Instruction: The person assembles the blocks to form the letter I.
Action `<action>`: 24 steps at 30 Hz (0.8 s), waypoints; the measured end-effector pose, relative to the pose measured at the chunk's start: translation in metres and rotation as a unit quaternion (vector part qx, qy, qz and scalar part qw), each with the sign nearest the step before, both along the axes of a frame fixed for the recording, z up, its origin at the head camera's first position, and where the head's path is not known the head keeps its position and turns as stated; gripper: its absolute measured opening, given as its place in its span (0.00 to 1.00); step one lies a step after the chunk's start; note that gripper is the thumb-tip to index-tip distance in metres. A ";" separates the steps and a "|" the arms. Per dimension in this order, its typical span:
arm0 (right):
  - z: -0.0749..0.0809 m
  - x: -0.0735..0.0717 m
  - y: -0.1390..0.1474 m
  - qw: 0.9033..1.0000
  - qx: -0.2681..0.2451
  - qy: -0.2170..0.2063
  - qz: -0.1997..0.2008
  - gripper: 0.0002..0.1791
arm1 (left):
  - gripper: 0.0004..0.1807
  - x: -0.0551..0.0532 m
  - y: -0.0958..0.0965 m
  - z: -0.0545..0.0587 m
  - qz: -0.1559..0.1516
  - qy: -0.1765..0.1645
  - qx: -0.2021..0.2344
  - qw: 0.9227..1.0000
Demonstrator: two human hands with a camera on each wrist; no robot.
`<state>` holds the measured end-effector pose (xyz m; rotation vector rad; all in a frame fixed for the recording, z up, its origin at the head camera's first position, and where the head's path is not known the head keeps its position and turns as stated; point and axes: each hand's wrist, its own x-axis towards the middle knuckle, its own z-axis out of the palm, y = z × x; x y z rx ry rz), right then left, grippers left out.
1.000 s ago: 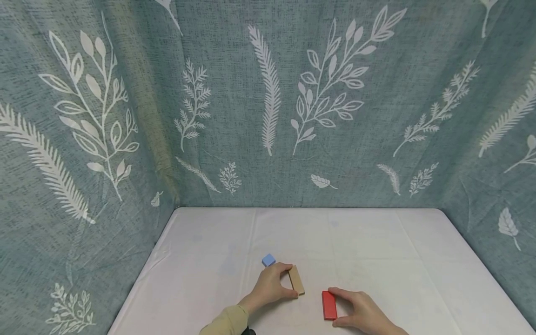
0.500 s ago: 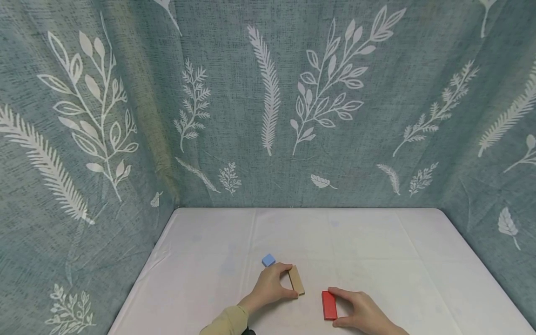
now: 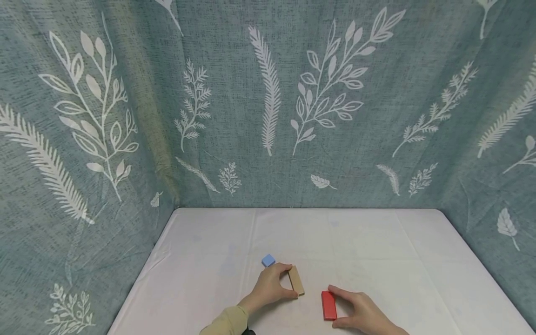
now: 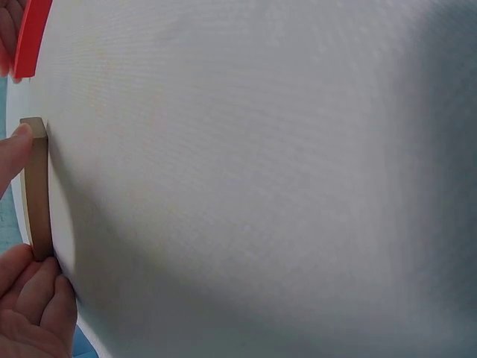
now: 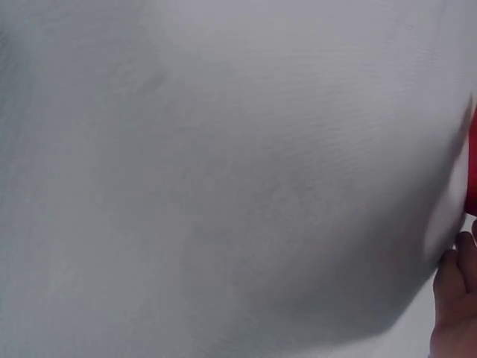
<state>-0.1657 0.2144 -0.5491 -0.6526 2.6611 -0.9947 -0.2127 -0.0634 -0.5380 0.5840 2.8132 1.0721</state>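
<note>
In the head view my left hand (image 3: 270, 284) spans a plain wooden block (image 3: 296, 280), pinching it end to end between thumb and fingers. The left wrist view shows the thumb on one end of this wooden block (image 4: 37, 190) and the fingertips at the other. To the right, my right hand (image 3: 362, 311) holds a red rectangular block (image 3: 329, 305) by its two ends in the same manner. Only a sliver of the red block (image 5: 472, 168) enters the right wrist view, beside the curled fingers. Both blocks appear to lie on the table, apart from each other.
A small blue block (image 3: 268, 260) sits just beyond the left hand, partly close to its knuckles. White cloth covers the table (image 3: 356, 237). Blue-green curtains (image 3: 234, 102) with white leaf prints enclose the back and both sides.
The right hand's index fingertip has shifted very slightly away at the far end of the red block. The left hand, wooden block and blue block stay in place.
</note>
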 end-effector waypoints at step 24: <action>0.009 0.009 -0.005 0.995 -0.089 -0.026 -0.024 0.29 | 0.37 0.001 -0.001 0.002 -0.002 0.001 0.005 1.000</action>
